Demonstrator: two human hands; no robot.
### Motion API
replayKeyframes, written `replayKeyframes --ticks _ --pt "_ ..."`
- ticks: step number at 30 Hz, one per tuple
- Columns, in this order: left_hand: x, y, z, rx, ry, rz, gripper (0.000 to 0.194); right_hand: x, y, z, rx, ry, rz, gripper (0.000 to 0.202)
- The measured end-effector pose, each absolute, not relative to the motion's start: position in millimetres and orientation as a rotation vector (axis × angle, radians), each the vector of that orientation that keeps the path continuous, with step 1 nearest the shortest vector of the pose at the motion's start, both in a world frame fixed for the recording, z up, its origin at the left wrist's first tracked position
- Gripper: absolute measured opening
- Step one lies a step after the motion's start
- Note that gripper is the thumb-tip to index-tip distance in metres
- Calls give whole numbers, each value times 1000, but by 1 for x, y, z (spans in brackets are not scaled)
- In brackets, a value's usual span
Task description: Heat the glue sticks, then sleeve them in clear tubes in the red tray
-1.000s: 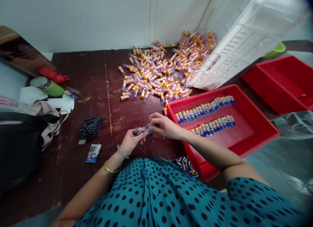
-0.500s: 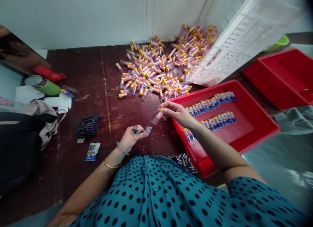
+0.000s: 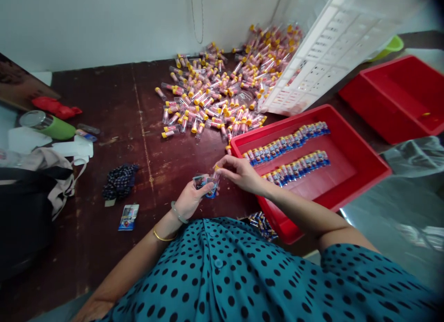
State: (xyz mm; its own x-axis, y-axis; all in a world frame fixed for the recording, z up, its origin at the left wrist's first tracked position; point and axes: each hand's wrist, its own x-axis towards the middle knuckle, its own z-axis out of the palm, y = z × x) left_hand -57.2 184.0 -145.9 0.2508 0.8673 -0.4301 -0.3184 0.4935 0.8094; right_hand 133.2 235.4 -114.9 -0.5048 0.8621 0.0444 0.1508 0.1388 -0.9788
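My left hand (image 3: 192, 198) is closed on small blue printed wrappers (image 3: 211, 191), pinched between thumb and fingers. My right hand (image 3: 239, 173) pinches the yellow-capped end of a clear tube (image 3: 216, 172) with pink inside. The tube's lower part meets the wrappers; whether it is inside one, I cannot tell. Beyond my hands, a heap of similar yellow-capped tubes (image 3: 208, 98) covers the back of the dark red table (image 3: 114, 105). To the right, a red tray (image 3: 347, 174) holds two rows of tubes in blue wrappers (image 3: 301, 167).
A white plastic basket (image 3: 312, 63) stands tilted behind the tray, with another red bin (image 3: 391, 100) at right. At left are a blue packet (image 3: 128, 217), a dark checked cloth (image 3: 120, 181), a green cup (image 3: 55, 125) and a black bag (image 3: 24, 215). More wrapped tubes (image 3: 262, 225) lie below the tray.
My right hand has brought the tube left and down to the wrappers in my left hand. The wrappers now show opened out more. The whole view has shifted slightly.
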Motion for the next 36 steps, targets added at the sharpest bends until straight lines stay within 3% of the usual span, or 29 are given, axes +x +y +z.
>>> replayKeyframes --ticks 5,9,16,21,25,29,32,36 --pt "-46 180 -139 561 983 906 40 137 208 -120 -1043 -1826 1318 27" --pt "-42 179 -138 593 982 897 36 142 204 -124 -1067 -1821 1239 20" --pt "-38 177 -139 649 994 879 32 146 203 -126 -1023 -1751 1304 16" --pt "-35 181 -134 618 986 848 43 152 210 -115 -940 -1611 1469 20" --pt "-45 184 -131 616 1037 792 44 238 259 -118 -1160 -1377 1167 31" --pt "-64 186 -145 545 1129 775 44 392 299 -118 -1908 -1084 572 48" --pt "-73 184 -155 505 1181 777 38 467 293 -131 -2124 -940 473 43" --pt "-79 181 -159 488 1233 777 34 491 277 -166 -2244 -918 519 29"
